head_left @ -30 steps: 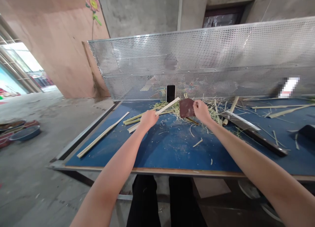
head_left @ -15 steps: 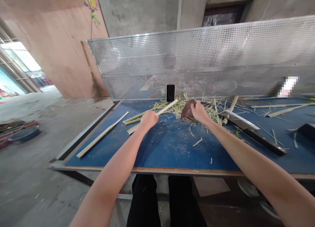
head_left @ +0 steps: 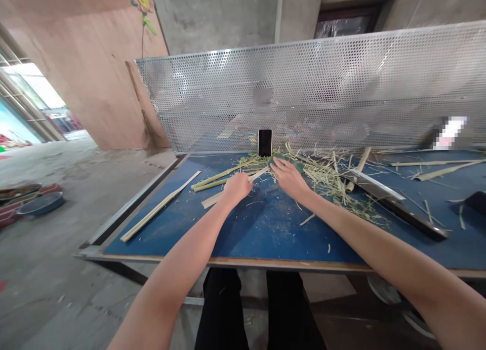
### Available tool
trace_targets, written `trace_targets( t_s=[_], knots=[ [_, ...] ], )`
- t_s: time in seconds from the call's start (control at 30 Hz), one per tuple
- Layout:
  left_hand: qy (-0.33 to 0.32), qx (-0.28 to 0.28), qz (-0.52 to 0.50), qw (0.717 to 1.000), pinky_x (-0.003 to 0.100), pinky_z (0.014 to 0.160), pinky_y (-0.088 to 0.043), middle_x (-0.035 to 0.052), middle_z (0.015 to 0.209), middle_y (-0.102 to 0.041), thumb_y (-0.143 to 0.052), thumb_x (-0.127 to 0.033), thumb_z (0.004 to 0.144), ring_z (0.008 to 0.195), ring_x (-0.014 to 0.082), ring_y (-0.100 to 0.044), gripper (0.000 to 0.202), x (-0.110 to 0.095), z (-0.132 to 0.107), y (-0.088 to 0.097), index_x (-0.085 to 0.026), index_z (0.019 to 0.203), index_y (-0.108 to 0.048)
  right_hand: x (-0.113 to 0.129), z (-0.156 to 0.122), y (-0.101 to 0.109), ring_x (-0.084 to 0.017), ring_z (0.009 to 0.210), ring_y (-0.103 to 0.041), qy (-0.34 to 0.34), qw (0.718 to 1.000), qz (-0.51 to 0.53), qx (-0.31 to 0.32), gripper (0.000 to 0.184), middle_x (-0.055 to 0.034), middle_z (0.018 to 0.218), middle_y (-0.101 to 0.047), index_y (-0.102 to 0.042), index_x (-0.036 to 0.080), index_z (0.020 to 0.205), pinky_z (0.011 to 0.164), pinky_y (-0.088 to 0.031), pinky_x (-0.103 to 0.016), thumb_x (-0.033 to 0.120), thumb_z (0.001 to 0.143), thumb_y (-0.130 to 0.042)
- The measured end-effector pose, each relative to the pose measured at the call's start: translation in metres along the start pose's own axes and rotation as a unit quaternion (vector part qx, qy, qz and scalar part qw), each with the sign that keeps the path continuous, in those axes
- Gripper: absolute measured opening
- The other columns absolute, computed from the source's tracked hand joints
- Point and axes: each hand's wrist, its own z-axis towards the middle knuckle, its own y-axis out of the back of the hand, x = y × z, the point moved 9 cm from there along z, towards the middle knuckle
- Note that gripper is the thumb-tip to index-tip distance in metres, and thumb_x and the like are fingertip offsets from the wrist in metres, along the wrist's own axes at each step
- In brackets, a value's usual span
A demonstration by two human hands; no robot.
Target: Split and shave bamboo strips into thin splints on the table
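My left hand point(head_left: 238, 187) is closed round a pale bamboo strip point(head_left: 259, 174), whose far end points right and away from me. At that end my right hand point(head_left: 287, 177) presses a dark green sheet, apparently sandpaper point(head_left: 296, 163), over the strip. The fingers lie close together on the sheet, and the strip's tip is hidden beneath them. Near my left hand, another flat bamboo strip point(head_left: 211, 200) and some greenish split bamboo pieces point(head_left: 212, 181) lie on the blue tabletop point(head_left: 250, 238).
A long bamboo strip point(head_left: 161, 205) lies at the left. Behind my hands stands a phone point(head_left: 265, 143) against a perforated metal panel point(head_left: 311, 86). Bamboo shavings point(head_left: 326, 175) are heaped at the back. On the right lies a large knife point(head_left: 395, 205) with its dark handle towards me.
My right hand has moved left onto the strip's end. The sheet it holds showed a brown face before and shows dark green now. My left hand has shifted slightly right and down.
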Motion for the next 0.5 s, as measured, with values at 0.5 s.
trace_targets(
  t_s=[0.5],
  knots=[
    [-0.001,-0.023,-0.006,1.0,0.037,0.08,-0.057,0.0192,0.094,-0.079,-0.061,-0.025,0.099,0.092,0.033,-0.079,0.022,-0.012,-0.01,-0.001,-0.016,0.098,-0.081,0.01,-0.004,0.007,-0.037,0.131,-0.053,-0.023,0.999,0.021,-0.044,0.045,-0.0176,0.136,-0.07,-0.081,0.023,0.126,0.114,-0.038,-0.06,0.025,0.111,-0.039]
  ],
)
